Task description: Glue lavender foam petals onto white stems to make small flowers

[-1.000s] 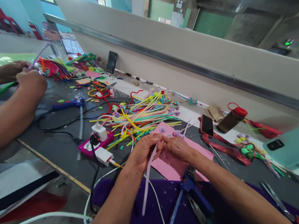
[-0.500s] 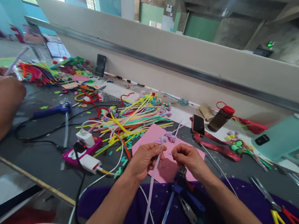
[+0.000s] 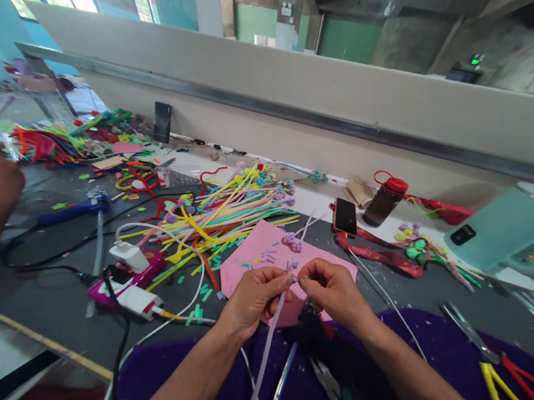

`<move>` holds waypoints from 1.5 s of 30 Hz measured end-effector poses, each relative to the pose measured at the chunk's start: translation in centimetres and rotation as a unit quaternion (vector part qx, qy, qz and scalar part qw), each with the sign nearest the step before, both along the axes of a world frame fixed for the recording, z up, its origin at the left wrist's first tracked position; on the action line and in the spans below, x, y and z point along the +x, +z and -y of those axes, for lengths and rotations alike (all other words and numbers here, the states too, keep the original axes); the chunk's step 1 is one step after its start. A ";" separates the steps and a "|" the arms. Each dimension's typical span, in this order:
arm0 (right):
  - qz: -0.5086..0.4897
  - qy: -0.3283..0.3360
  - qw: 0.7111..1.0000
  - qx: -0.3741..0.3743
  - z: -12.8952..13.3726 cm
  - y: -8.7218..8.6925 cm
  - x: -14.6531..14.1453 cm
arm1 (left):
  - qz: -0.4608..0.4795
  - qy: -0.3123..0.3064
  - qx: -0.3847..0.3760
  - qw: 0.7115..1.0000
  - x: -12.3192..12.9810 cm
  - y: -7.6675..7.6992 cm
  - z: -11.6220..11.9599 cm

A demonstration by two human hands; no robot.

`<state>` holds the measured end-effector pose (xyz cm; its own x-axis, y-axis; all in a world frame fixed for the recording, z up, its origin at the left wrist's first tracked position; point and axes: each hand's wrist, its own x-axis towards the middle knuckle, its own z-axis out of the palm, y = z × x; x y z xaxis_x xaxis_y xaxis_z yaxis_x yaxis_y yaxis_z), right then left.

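Lilac pipe cleaner hung below the left hand, pinched near its top between thumb and fingers, over pink paper. The right hand's fingertips sat just beside; their grip I couldn't tell, fingers hiding the pipe cleaner's top.
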<state>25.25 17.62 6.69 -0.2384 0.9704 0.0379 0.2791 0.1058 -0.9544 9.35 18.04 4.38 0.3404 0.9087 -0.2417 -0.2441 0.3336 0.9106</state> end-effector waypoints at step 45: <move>-0.285 0.104 0.928 -0.217 -0.8 -1.3 0.6 | 0.043 -0.011 -0.020 0.999 -0.3 -0.2 0.3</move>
